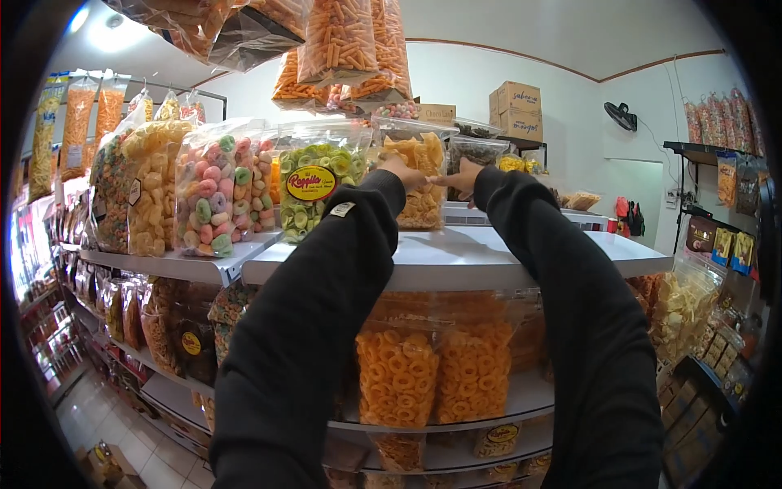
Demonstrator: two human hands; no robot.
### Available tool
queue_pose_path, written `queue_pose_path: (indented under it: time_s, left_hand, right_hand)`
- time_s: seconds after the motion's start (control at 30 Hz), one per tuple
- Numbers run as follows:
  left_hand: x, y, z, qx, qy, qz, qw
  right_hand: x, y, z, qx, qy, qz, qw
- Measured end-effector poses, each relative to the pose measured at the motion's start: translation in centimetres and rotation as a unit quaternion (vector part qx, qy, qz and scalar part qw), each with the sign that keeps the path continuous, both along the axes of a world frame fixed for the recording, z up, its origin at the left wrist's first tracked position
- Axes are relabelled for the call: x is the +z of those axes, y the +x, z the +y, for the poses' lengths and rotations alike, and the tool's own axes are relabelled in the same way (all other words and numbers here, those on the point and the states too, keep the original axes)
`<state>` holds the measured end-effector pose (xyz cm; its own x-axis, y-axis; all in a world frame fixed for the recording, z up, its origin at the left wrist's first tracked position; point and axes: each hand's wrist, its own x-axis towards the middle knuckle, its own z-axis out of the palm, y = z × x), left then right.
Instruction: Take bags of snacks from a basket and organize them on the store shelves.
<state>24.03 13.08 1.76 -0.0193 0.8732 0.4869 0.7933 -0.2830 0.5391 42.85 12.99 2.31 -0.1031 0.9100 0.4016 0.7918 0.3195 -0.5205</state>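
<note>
A clear plastic bag of yellow-orange chips [421, 198] stands upright on the white top shelf [452, 250]. My left hand [404, 171] is against the front of this bag, its fingers pointing right. From the right side, my right hand [459, 180] reaches over the bag's edge, one digit extended towards the left hand and other fingers hanging lower. Whether either hand grips the plastic is unclear. Beside the bag on the left stands a bag of green ring snacks [324, 162] with a yellow-and-red label. Behind the right hand is a bag of dark snacks [476, 150].
Bags of pastel puffs [211, 189] line the shelf at left. Large bags of orange sticks [339, 43] hang overhead. Orange ring snacks [397, 379] fill bags on the shelf below. Cardboard boxes [516, 110] are stacked behind, and a black wall fan [621, 116] is at right.
</note>
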Motion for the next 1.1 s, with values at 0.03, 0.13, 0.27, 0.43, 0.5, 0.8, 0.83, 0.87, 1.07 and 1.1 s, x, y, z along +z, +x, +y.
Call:
queue_pose_path:
  time_s: [0.03,0.13,0.27,0.43,0.5,0.8,0.83,0.87,1.07,1.1]
  left_hand:
    - [-0.1,-0.7,-0.3,-0.054,0.042,0.016,0.998]
    - [-0.9,-2.8,-2.2,-0.229,0.102,-0.005,0.968]
    - [-3.3,-2.0,-13.7,-0.303,0.224,-0.082,0.923]
    - [-11.4,-4.8,-28.8,-0.482,0.115,-0.349,0.795]
    - [-15.1,-5.0,-32.3,-0.639,0.063,-0.414,0.645]
    - [-21.2,-5.2,-44.3,-0.595,-0.016,-0.742,0.309]
    - [-22.5,-4.0,-43.7,-0.580,0.077,-0.742,0.327]
    - [-22.9,-3.8,-45.3,-0.554,0.201,-0.721,0.366]
    - [-26.5,-8.1,-48.5,-0.540,0.238,-0.587,0.554]
    - [-28.1,-7.9,-50.1,-0.444,0.268,-0.555,0.650]
  right_hand:
    - [0.5,0.0,-1.2,0.015,-0.017,-0.011,1.000]
    - [0.9,0.0,-5.2,0.092,-0.009,-0.026,0.995]
    - [-2.7,1.5,-10.9,0.087,0.253,-0.080,0.960]
    - [-10.8,-3.2,-21.4,0.136,0.394,-0.148,0.897]
    - [-13.6,-4.8,-25.8,0.171,0.361,-0.176,0.900]
    - [-32.7,-8.2,-30.9,0.412,-0.173,-0.081,0.891]
    - [-34.6,-7.8,-31.2,0.403,-0.226,-0.068,0.884]
    - [-35.9,-8.7,-32.2,0.441,-0.237,-0.079,0.862]
    - [-41.6,-7.7,-35.6,0.449,-0.411,0.108,0.786]
    - [-42.3,-8.4,-36.0,0.478,-0.394,0.123,0.775]
